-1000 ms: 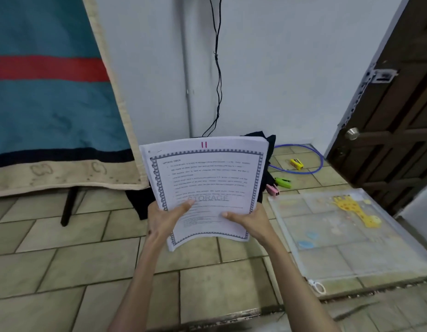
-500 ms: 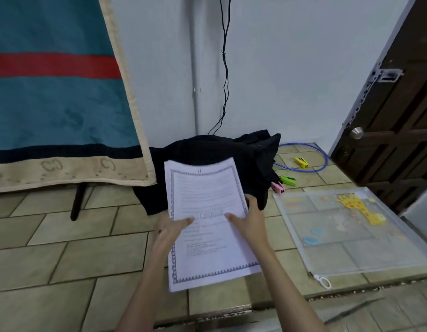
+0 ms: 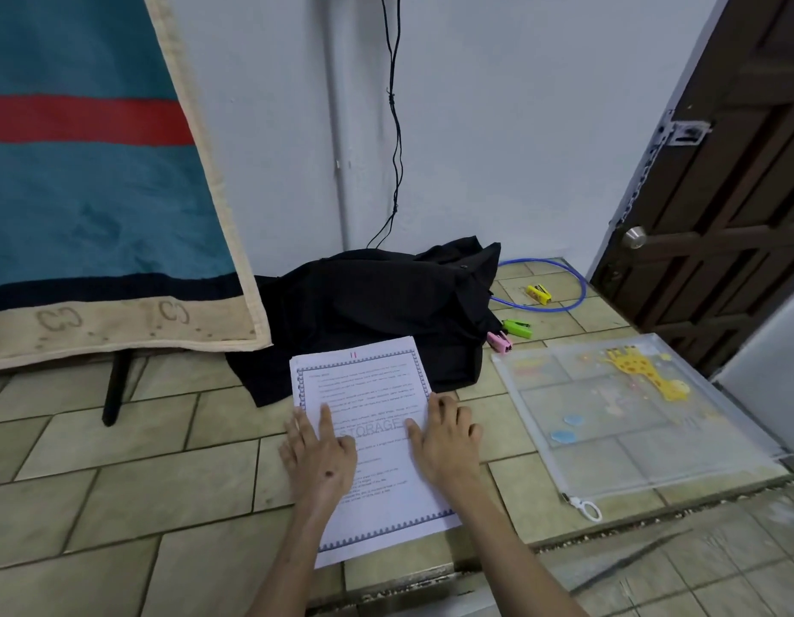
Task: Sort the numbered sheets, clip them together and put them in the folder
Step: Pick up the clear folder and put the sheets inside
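sheets [image 3: 368, 394]: matt white paper | folder [image 3: 631, 420]: clear glossy plastic | floor [image 3: 119, 483]: smooth glazed tile | bag [image 3: 377, 305]: matt black cloth | door [image 3: 742, 193]: dark wood | doorknob [image 3: 633, 237]: shiny metal

The top sheet [image 3: 368, 438] of the paper stack lying on the floor carries a red handwritten "11" at the middle of its top margin, above the printed decorative border. Across the middle of that page runs a large pale outlined watermark reading "STORAGE", with the left hand [image 3: 319, 456] covering the paper just left of the word and the right hand [image 3: 446, 443] just right of it. The lines of small body print on the page are too fine to read. The beige border of the hanging blanket [image 3: 119, 318] shows interlocked "CC"-like monograms, one toward the left and one further right.
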### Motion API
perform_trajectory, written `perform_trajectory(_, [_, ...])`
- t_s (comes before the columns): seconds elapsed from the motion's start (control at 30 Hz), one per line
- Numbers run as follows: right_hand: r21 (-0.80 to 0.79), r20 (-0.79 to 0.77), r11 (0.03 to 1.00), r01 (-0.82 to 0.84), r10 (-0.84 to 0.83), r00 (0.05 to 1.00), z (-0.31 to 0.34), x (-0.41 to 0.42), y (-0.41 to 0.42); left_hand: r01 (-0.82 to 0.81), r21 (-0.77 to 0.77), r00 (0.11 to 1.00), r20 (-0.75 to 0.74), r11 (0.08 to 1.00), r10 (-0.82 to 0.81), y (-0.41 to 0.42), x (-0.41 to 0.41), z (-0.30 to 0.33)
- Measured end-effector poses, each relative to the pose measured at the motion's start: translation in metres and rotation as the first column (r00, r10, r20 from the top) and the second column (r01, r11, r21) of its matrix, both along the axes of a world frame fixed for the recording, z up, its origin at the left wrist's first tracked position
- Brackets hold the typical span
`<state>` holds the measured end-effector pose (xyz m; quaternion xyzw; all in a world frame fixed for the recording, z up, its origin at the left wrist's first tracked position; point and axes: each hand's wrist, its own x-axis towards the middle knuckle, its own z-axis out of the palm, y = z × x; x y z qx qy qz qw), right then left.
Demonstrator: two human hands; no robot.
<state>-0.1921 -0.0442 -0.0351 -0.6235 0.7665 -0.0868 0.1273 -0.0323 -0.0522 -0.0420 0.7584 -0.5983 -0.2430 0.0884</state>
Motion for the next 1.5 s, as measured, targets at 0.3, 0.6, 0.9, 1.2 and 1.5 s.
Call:
perform_trajectory(0.3, [-0.151,0.414,0.767,0.624,-0.524,0.745,0.033,-0.102,0.003,0.15,-0.272,0.933,-0.279,0.95,-0.227,-0.027,-0.099,0.049])
perform_trajectory(0.6, [0.111,0.467,0.396,0.912,-0.83,0.304,0.036,-0.203,0.042,0.675,-0.176,0.708,-0.121,0.717,-0.696,-0.067,-0.245,0.046])
perform_trajectory(0.9, [0.136,0.318,0.446,0.885,-0.865,0.387,0.027,-0.223,0.041,0.717,-0.225,0.686,0.065,0.66,-0.724,-0.113,-0.295,0.027])
perform_trajectory(1.2, [0.195,0.434,0.421,0.886,-0.847,0.307,0.025,-0.233,0.043,0.649,-0.179,0.761,0.18,0.74,-0.623,-0.14,-0.325,0.027])
perform_trajectory(1.5, [0.14,0.803,0.219,0.966,-0.596,0.019,0.015,-0.257,0.06,0.58,-0.145,0.731,-0.343,0.802,-0.59,-0.161,-0.327,0.049])
